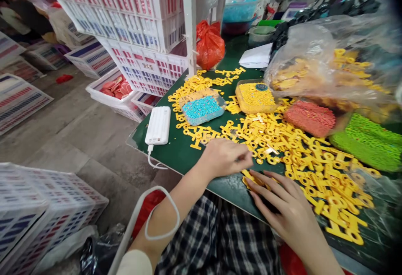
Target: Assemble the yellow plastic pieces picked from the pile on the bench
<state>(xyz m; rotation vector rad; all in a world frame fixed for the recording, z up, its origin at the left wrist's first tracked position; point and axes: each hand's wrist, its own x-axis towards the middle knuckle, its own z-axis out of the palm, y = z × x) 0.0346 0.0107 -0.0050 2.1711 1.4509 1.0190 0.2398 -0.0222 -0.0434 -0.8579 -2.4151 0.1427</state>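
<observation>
1. Hands, two in view: the left hand lies curled at the edge of the yellow heap, its fingers drawn together, and whether they pinch anything cannot be told; the right hand lies open, fingers spread, its fingertips just beside a small cluster of yellow pieces at the near edge
2. Yellow plastic pieces: many, too many to count, ring-ended and loose in one wide heap across the dark green bench, directly ahead of both hands
3. Clear plastic bag: one, holding more yellow pieces, at the far right of the bench
4. Bead trays: four blocks of tiny beads, one blue, one yellow, one coral, one green, bordering the heap
5. White power bank: one, on the bench, left of the heap, with one white cable trailing over the edge
6. Red plastic bag: one, at the far end of the bench
7. White plastic crates: several, stacked left of the bench and on the floor, exact number hidden
</observation>
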